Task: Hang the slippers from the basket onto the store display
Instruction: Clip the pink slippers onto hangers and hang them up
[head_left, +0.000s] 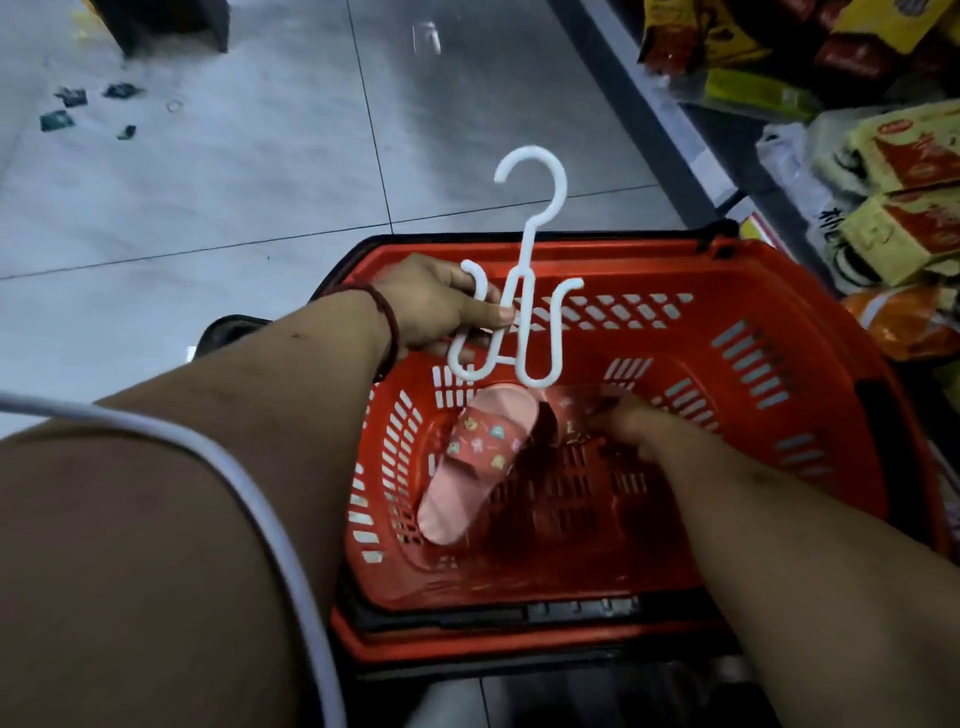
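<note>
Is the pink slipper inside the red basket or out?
Inside. The pink slipper lies on the bottom of the red basket, with its slotted walls around it.

Right hand (631, 423) is motion-blurred down in the red basket (779, 291); can't tell whether its fingers grip anything. Reddish shape (582, 404) at its fingertips is smeared and unidentifiable. Right forearm hides the basket's near-right rim. Shelf packets (904, 150) are cut off by the right edge, print unreadable. Floor scraps (57, 120) are too small to identify. White cable (249, 467) runs off the left and bottom edges.
</note>
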